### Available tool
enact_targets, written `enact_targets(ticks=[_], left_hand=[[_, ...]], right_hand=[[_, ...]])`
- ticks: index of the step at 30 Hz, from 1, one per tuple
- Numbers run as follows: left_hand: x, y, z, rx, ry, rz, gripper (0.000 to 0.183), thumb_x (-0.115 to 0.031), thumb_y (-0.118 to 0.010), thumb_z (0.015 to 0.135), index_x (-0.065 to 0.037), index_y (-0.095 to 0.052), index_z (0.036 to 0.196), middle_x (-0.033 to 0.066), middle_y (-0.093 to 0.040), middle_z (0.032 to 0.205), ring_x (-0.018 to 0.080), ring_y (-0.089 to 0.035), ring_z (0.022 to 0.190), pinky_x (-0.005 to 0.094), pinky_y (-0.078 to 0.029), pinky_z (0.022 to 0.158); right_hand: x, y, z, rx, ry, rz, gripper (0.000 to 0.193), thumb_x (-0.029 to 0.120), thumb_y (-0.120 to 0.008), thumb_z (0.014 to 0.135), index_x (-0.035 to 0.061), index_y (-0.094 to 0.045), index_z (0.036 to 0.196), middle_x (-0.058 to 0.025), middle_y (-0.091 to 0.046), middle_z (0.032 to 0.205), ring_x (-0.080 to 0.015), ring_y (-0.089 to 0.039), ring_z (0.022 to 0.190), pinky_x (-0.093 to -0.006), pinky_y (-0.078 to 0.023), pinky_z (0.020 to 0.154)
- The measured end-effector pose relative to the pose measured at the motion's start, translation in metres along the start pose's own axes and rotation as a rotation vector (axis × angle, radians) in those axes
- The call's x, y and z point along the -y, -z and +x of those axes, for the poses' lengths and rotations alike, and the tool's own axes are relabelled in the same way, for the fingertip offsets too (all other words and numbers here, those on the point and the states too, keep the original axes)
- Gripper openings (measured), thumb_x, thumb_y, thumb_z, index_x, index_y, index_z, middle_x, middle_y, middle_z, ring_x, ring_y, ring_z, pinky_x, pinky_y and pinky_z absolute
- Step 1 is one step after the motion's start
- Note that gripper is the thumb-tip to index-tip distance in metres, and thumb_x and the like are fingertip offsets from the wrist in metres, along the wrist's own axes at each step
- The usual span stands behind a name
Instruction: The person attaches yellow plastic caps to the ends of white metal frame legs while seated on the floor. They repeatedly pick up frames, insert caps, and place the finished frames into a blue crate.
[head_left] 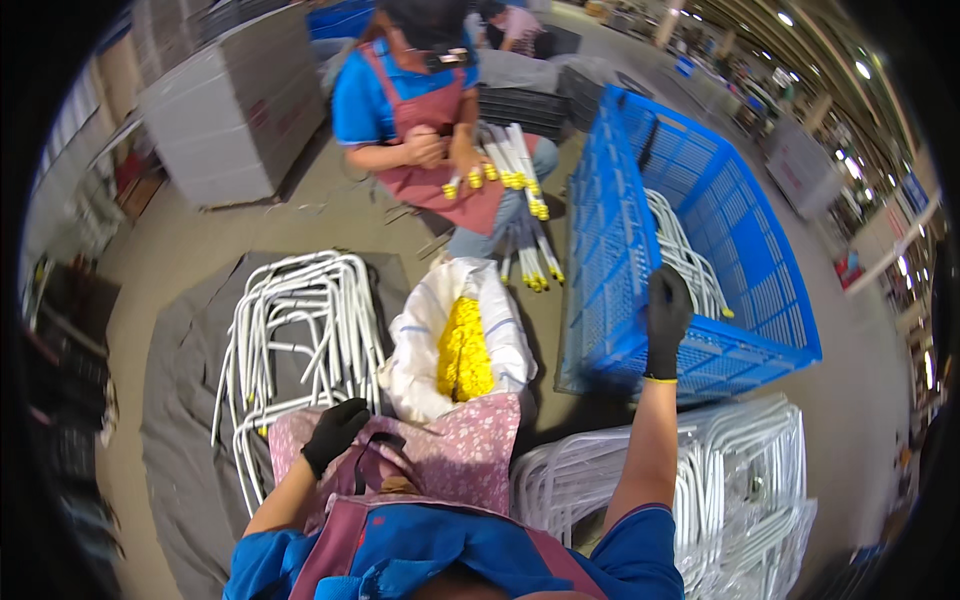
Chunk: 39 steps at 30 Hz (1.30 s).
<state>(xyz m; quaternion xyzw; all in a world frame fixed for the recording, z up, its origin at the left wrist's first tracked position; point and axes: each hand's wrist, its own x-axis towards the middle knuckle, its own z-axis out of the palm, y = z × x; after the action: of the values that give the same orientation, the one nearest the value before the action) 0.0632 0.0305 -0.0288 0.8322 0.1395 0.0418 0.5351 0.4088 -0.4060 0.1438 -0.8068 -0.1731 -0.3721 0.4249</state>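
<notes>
My left hand (337, 433), in a black glove, rests over my flowered apron beside the near end of the white bent tube frames (310, 290). Its fingers are stretched out and hold nothing that I can see. My right hand (668, 308), also black-gloved, reaches out at the near left side of the big blue crate (610, 250). It is slightly blurred, and its fingers are turned away from me. Inside the crate, just beyond this hand, lie more white bent tubes (687, 250). Between my hands stands a white woven sack (415, 335) with small yellow pieces (467, 350) in it.
Opposite me sits a co-worker (430, 130) in a red apron, hands at white tubes with yellow ends (515, 165). Plastic-wrapped white frames (740, 480) lie at my right. A dark cloth (185, 400) spreads under the left frames. Grey boxes (235, 110) stand behind.
</notes>
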Motion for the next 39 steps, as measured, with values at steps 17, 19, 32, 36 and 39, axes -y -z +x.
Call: enact_targets(ticks=[17, 19, 32, 36, 39], left_hand=[[-0.033, -0.004, -0.227, -0.157, 0.207, -0.048, 0.051, -0.019, -0.057, 0.098, -0.010, -0.044, 0.147, 0.0104, -0.069, 0.109, 0.0141, -0.061, 0.098, 0.0312, -0.049, 0.084], [-0.030, -0.003, -0.240, -0.257, 0.152, 0.012, 0.051, -0.022, -0.057, 0.099, -0.010, -0.044, 0.146, 0.0117, -0.070, 0.106, 0.0178, -0.064, 0.093, 0.0341, -0.049, 0.083], [-0.023, 0.031, -0.248, -0.270, 0.127, -0.107, 0.040, -0.032, -0.059, 0.094, -0.002, -0.062, 0.120, 0.0186, -0.068, 0.113, 0.0351, -0.066, 0.097, 0.0397, -0.051, 0.087], [-0.023, 0.064, -0.226, -0.260, 0.147, -0.033, 0.039, -0.035, -0.058, 0.094, -0.005, -0.063, 0.119, 0.0202, -0.068, 0.103, 0.0366, -0.066, 0.095, 0.0411, -0.051, 0.083], [-0.007, 0.092, -0.212, -0.287, 0.112, 0.102, 0.039, -0.030, -0.062, 0.094, 0.000, -0.064, 0.119, 0.0177, -0.071, 0.102, 0.0247, -0.069, 0.091, 0.0348, -0.052, 0.083]], right_hand=[[0.231, -0.111, -0.271, 1.105, -0.176, 0.902, 0.022, 0.008, -0.066, 0.092, -0.0015, -0.065, 0.111, -0.0045, -0.067, 0.101, -0.0103, -0.060, 0.086, -0.0252, -0.050, 0.079], [0.254, -0.109, -0.287, 1.230, -0.192, 0.891, 0.021, 0.009, -0.066, 0.092, -0.0011, -0.065, 0.110, -0.0031, -0.066, 0.095, -0.0085, -0.057, 0.083, -0.0245, -0.049, 0.074], [0.328, -0.110, -0.303, 1.519, 0.118, 0.762, 0.020, 0.014, -0.066, 0.090, -0.0012, -0.067, 0.104, -0.0131, -0.069, 0.096, -0.0185, -0.066, 0.083, -0.0305, -0.052, 0.076], [0.340, -0.138, -0.303, 1.656, 0.239, 0.753, 0.019, 0.016, -0.064, 0.090, -0.0009, -0.067, 0.100, -0.0165, -0.068, 0.092, -0.0283, -0.067, 0.083, -0.0353, -0.053, 0.074], [0.345, -0.163, -0.318, 1.633, 0.523, 0.846, 0.019, 0.016, -0.066, 0.088, -0.0005, -0.068, 0.097, -0.0169, -0.068, 0.092, -0.0304, -0.067, 0.085, -0.0377, -0.054, 0.074]])
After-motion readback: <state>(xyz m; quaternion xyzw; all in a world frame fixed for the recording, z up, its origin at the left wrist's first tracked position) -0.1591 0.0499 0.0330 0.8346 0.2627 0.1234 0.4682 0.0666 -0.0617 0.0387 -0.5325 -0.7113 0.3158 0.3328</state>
